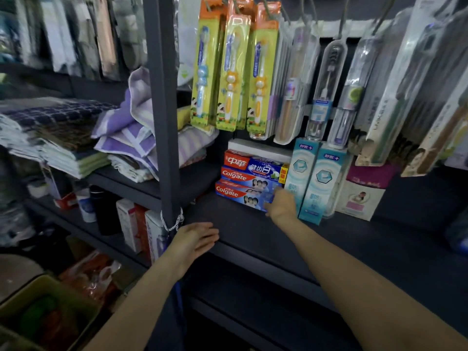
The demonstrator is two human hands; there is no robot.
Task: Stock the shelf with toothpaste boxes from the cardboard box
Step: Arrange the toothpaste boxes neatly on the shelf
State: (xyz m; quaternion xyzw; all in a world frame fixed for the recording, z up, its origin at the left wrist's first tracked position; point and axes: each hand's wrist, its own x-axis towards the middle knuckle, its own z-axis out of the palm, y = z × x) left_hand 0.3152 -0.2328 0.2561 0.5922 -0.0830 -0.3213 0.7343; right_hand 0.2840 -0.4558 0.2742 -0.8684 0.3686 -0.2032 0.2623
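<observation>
Head view: three toothpaste boxes [249, 182] lie stacked flat on the dark shelf [253, 231], two of them Colgate, with two pale blue boxes [311, 181] standing upright just beside. The right hand [281, 206] touches the bottom Colgate box's end, though I cannot tell its grasp. The left hand [195, 238] rests with relaxed fingers on the shelf edge, holding nothing.

1 view only, head-worn, wide-angle. It looks forward and slightly down into a dark shelf [291, 239] from close range, within arm's reach. Both forearms enter from the bottom edge. Hanging toothbrush packs [233, 67] fill the top, stacked toothpaste boxes [243, 178] sit near centre, folded towels [76, 138] left. Edges bend and blur from the lens. No 2nd view to compare.
</observation>
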